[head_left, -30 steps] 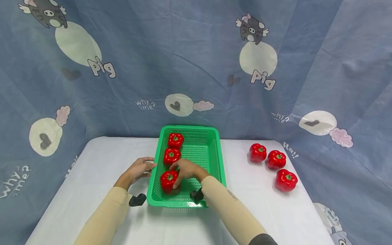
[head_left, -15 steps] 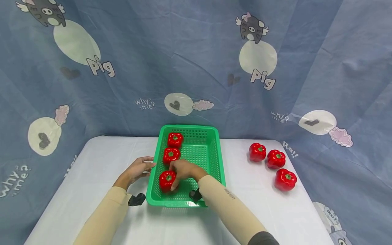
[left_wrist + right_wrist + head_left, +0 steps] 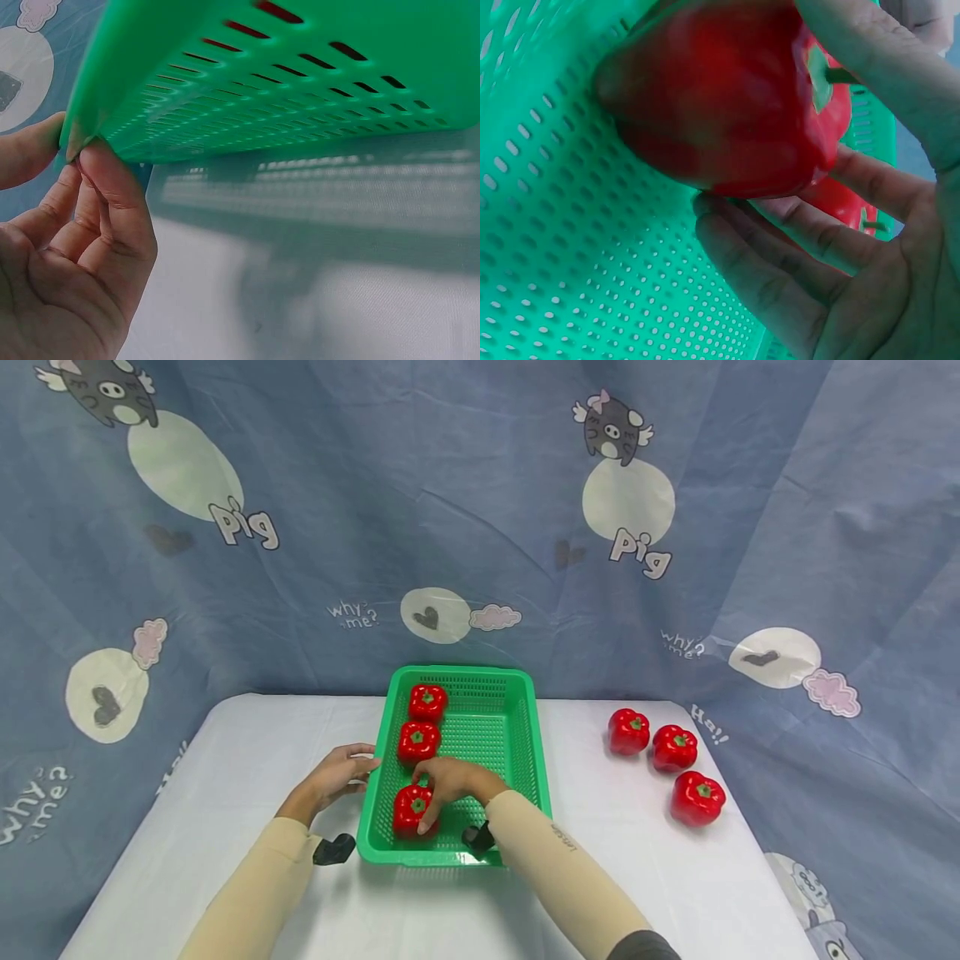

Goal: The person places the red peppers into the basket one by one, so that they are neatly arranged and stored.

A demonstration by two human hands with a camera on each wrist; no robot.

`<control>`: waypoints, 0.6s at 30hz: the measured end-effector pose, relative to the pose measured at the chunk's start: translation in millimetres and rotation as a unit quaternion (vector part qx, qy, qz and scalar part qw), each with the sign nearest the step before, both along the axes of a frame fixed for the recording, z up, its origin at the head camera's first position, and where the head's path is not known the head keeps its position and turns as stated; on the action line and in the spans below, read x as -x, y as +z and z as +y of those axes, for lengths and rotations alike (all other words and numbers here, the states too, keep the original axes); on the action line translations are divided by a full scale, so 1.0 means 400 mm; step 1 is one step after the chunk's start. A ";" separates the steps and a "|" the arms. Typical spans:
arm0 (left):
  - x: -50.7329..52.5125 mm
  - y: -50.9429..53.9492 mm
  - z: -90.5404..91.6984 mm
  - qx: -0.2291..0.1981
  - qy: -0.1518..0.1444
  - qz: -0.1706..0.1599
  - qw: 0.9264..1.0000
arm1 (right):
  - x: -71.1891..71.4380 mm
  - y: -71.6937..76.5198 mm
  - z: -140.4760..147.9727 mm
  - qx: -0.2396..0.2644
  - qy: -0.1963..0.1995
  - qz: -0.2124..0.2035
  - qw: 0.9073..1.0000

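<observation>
Reading a clock face laid over the head view and centred on the green basket (image 3: 480,739), the left hand (image 3: 340,774) is reaching in from nine o'clock. The head view is showing only its fingers meeting the rim; the left wrist view is revealing the thumb and bent fingers pinching that rim, with a little red showing through the slots.

The right hand (image 3: 450,779) is coming in from between four and five o'clock and gripping a red pepper (image 3: 408,817), which is sitting inside the basket between seven and eight o'clock. From the head, most of those fingers are hiding; the right wrist view is showing them curving along one side of the pepper, thumb opposite, the green stem poking out near the thumb. Whether the pepper is touching the basket floor, I cannot tell.

Only the head view is giving the full layout: two more peppers are lying in the basket at ten (image 3: 418,742) and eleven o'clock (image 3: 427,702), and three loose peppers (image 3: 674,748) are resting on the white table (image 3: 225,793) around three o'clock.
</observation>
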State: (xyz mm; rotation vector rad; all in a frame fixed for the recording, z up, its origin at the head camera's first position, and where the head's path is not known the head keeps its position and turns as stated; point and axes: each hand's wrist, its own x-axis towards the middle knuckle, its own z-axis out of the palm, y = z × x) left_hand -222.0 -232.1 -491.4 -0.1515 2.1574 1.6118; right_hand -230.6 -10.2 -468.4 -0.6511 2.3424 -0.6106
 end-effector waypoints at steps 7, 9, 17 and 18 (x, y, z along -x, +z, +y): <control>0.000 0.002 0.000 0.004 0.001 0.003 1.000 | 0.007 -0.008 0.040 0.058 -0.014 -0.010 0.998; 0.001 0.002 0.000 0.005 0.003 0.002 1.000 | 0.009 -0.008 0.056 0.076 -0.027 -0.015 0.997; 0.004 0.001 -0.001 0.002 -0.001 0.000 1.000 | 0.017 0.019 0.122 0.146 -0.070 -0.032 0.986; 0.004 0.001 -0.001 0.001 -0.002 0.000 1.000 | 0.019 0.021 0.131 0.159 -0.074 -0.035 0.984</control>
